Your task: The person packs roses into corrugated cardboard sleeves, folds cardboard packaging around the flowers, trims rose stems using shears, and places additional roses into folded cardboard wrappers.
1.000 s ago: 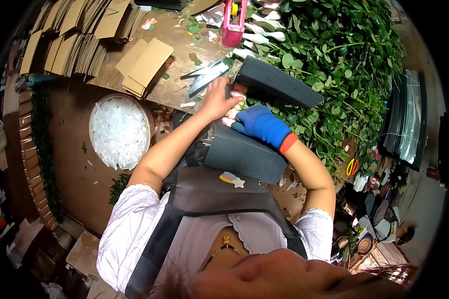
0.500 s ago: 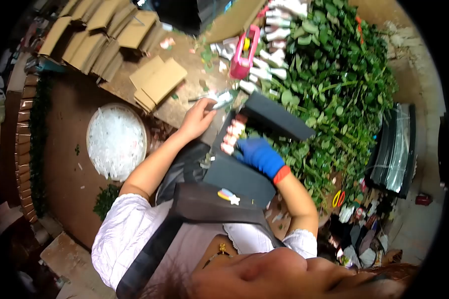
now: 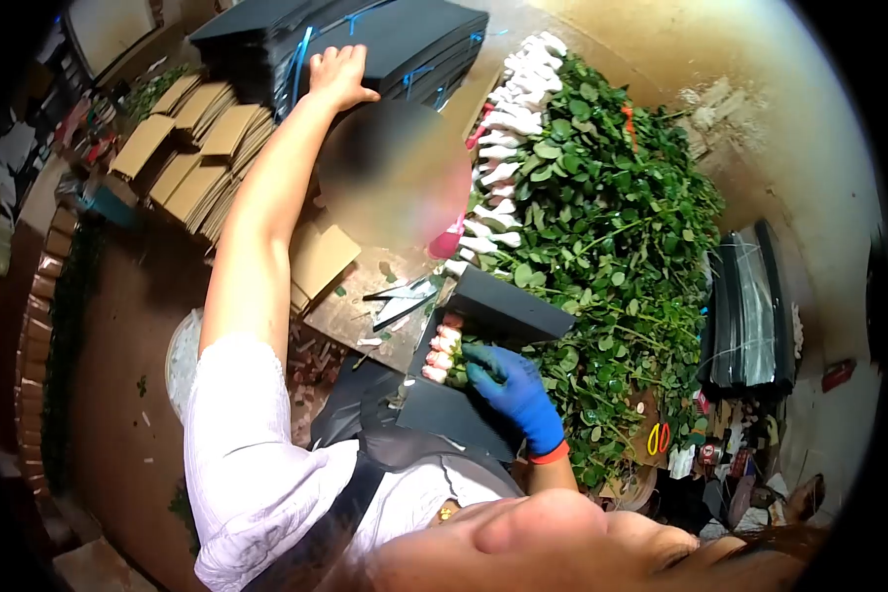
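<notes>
My bare left hand (image 3: 339, 77) reaches far forward over a stack of dark sheets (image 3: 405, 39) tied with blue strips. It touches the stack at its near edge, with fingers spread and thumb apart. In a blue glove with a red cuff, my right hand (image 3: 511, 387) rests beside a row of pale pink roses (image 3: 443, 350), thumb and fingers apart over the stems. The roses lie in a folded dark sheet (image 3: 511, 304) with one side raised. Silver scissors (image 3: 402, 299) lie open on the worktable (image 3: 370, 271), left of the roses.
Many leafy stems (image 3: 622, 227) with white-wrapped heads (image 3: 503, 148) are piled at right. Cardboard pieces (image 3: 202, 138) stand at left, near a white tub (image 3: 183, 360). Red-and-yellow-handled scissors (image 3: 658, 438) and bundled dark sheets (image 3: 745, 306) sit at far right. A blurred patch hides part of the table.
My left hand has moved from beside the silver scissors up and forward to the stack of dark sheets. My right hand stays by the roses. The view has shifted.
</notes>
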`<state>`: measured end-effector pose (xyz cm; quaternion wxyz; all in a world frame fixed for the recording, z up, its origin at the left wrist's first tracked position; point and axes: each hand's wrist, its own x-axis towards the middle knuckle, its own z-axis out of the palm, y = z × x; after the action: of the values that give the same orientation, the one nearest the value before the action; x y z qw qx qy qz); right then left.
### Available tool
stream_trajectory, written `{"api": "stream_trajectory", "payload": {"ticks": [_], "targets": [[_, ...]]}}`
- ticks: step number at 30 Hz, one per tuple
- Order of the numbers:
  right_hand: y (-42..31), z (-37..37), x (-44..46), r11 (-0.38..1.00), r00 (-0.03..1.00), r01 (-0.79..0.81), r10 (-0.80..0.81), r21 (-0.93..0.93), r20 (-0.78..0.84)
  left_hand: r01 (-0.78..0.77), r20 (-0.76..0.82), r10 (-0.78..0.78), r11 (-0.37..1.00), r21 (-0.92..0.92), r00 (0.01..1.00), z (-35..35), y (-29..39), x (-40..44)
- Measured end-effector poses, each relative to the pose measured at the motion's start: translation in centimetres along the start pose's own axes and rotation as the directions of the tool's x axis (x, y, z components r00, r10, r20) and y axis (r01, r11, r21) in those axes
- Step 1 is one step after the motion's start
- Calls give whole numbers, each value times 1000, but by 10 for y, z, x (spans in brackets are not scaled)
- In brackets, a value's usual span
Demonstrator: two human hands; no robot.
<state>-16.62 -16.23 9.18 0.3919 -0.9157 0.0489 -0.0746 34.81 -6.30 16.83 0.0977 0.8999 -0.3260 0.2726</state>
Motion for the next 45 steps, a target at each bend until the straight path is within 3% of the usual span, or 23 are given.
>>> {"api": "stream_trajectory", "payload": {"ticks": [3, 5, 7, 9, 10, 11, 13, 14, 17, 18, 19, 21, 22, 24, 25, 29, 32, 35, 38, 40, 41, 44, 45], "targets": [[2, -4, -7, 997, 999, -28, 31, 72, -42, -180, 77, 193, 972, -151, 978, -18, 12, 9], [-4, -14, -4, 974, 993, -107, 113, 198, -19, -418, -358, 275, 805, -421, 892, -42, 44, -19], [1, -15, 3, 902, 988, -101, 141, 420, -67, -563, -440, 480, 823, -75, 759, -92, 87, -71], [-5, -27, 23, 606, 965, -180, 262, 775, 20, -674, -435, 531, 673, -306, 727, -110, 131, -137], [-3, -34, 32, 365, 947, -222, 300, 904, 112, -778, -681, 461, 569, -265, 569, -126, 145, -172], [7, -35, 29, 258, 988, -112, 130, 960, 80, -776, -654, 461, 533, -337, 600, -126, 158, -209], [1, -42, 29, 538, 930, -230, 367, 811, 20, -762, -444, 622, 475, -440, 645, -123, 176, -265], [18, -45, 20, 684, 869, -396, 494, 612, 10, -695, -438, 556, 427, -579, 706, -119, 181, -278], [66, -21, -17, 740, 829, -297, 514, 603, -222, -326, -255, 204, 617, -717, 945, -85, 160, -298], [76, -27, -32, 665, 830, -395, 554, 634, -63, 72, 76, -14, 506, -859, 997, -78, 161, -308], [87, -25, -47, 628, 801, -451, 599, 635, -23, 388, 405, 7, 275, -880, 914, -63, 160, -314], [101, -15, -67, 539, 718, -546, 696, 642, 26, -141, 112, 308, 689, -711, 945, 43, 153, -379], [103, -17, -72, 587, 693, -660, 717, 469, 78, 436, 498, 286, 256, -863, 819, 8, 159, -365], [99, -35, -69, 635, 637, -769, 754, 72, 157, 428, 591, 358, 439, -790, 723, 9, 166, -362], [67, -51, -49, 543, 559, -700, 821, -464, 117, 405, 633, 387, 524, -749, 670, 12, 167, -361], [52, -50, -30, 844, 808, -529, 534, -94, 249, 419, 703, 440, 581, -698, 559, 19, 160, -360], [92, 9, -18, 998, 972, -63, 57, 18, 229, 531, 867, 477, 701, -475, 146, 10, 160, -333], [103, 31, -8, 961, 867, -121, 224, -247, 445, -121, 490, 570, 724, -679, 660, 4, 156, -344], [104, 33, -10, 969, 896, -90, 179, -230, 407, -268, 583, 753, 655, -706, 305, -22, 191, -303], [116, 41, -17, 965, 894, -97, 192, -244, 405, -647, -187, 851, 213, -732, 491, 2, 200, -316], [122, 44, -20, 962, 893, -98, 198, -255, 404, -771, -204, 884, 230, -594, 421, 18, 209, -323], [125, 41, -23, 989, 911, -108, 138, -99, 388, -488, 66, 809, 415, -768, 584, 61, 219, -368], [117, 25, -21, 982, 877, -184, 151, 28, 456, -472, 140, 827, 440, -764, 545, 64, 217, -370]]}}
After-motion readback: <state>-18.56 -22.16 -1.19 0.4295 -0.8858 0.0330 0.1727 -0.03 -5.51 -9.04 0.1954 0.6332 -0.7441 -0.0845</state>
